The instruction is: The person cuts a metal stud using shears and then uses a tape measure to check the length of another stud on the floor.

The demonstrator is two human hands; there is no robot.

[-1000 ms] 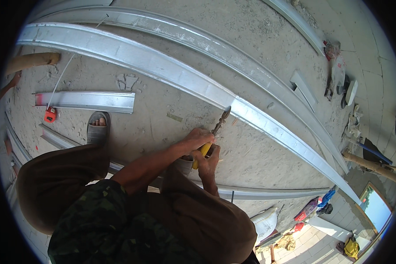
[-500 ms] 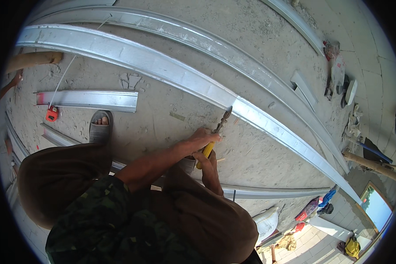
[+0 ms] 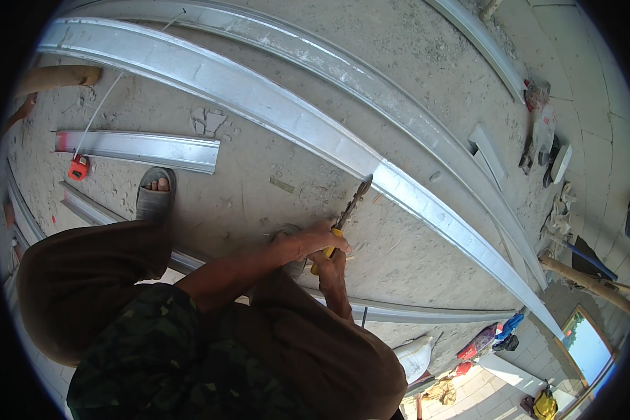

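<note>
My left hand point(image 3: 320, 239) and my right hand point(image 3: 330, 267) are closed around the yellow handles of metal snips point(image 3: 351, 206), right hand just below left. The snips’ jaws meet the near edge of a long galvanized steel channel point(image 3: 245, 98), at the point where its shine changes. A second, duller channel point(image 3: 315, 63) lies behind it. To the left are a short channel with red marking on one end point(image 3: 161, 151) and an orange tape measure point(image 3: 78, 168), its strip drawn out beneath the long channel. My sandalled left foot point(image 3: 154, 198) rests on the dusty concrete.
Another person's bare limb point(image 3: 21, 114) shows at the left edge beside a wooden pole point(image 3: 59, 78). More channels point(image 3: 469, 38) lie around me. At the right are plastic bags point(image 3: 543, 129), poles point(image 3: 584, 280), a white sack point(image 3: 414, 360) and a wood-framed pane point(image 3: 586, 343).
The view has shifted slightly, with the channels tilting a little. My hands and the snips have moved slightly downward in the picture, the jaws staying at the same spot on the channel.
</note>
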